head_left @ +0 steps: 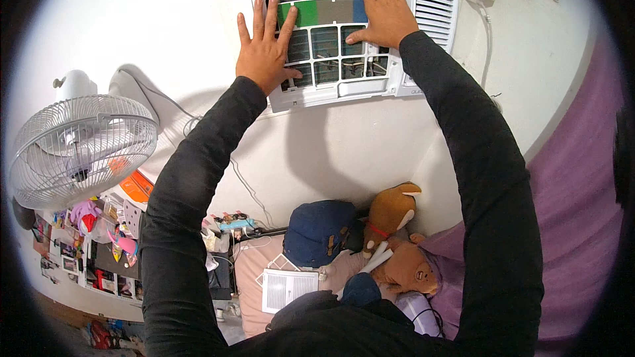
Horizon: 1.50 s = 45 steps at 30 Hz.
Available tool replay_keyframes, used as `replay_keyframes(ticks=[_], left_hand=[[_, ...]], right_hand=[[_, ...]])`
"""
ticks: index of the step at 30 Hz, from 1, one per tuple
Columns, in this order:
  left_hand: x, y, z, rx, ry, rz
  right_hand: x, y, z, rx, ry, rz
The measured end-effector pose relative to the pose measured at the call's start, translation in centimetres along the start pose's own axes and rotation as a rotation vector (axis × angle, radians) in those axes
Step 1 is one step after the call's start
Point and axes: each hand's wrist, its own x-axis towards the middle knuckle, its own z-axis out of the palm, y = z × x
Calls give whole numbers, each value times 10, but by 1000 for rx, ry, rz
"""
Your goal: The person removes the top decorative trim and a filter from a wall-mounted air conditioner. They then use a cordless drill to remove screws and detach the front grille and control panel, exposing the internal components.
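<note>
A white air conditioner (311, 100) is set in the wall at the top, its front cover off. Across its finned inside lies a white grid air filter (325, 25) with a green, grey and blue strip (335, 12). My left hand (261, 56) rests with spread fingers on the filter's left side, its thumb at the lower left openings. My right hand (389, 14) is spread over the upper right part, fingertips near the top edge and thumb pointing left. Neither hand is closed around anything. Right of the filter is the unit's slatted outlet (434, 8).
A wall fan (83, 149) juts out at the left above a cluttered shelf. On the bed (251, 297) below lie a white slatted panel (289, 289), a navy backpack (320, 233) and plush toys (390, 211). A purple curtain (575, 192) hangs at the right. A cable (488, 46) runs down the wall.
</note>
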Motion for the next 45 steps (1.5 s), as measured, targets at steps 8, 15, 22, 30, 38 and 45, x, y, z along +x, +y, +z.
replay_keyframes(ticks=[8,15,22,30,38,45], left_hand=[[4,6,4,-9,-24,-37],[5,7,-1,14,-71,-44],[5,8,-1,-6,-75,-50],[5,6,3,-14,-47,-33],[5,7,5,2,-57,-40],[5,7,3,-5,-52,-41]], right_hand=[[1,-2,-3,-28,-15,4],[-37,-17,-11,60,12,-55],[-64,-36,-5,-12,-78,2],[-61,-39,-4,-40,-155,9],[-56,-52,-9,-76,-226,71],[-62,-48,-3,-3,-154,59]])
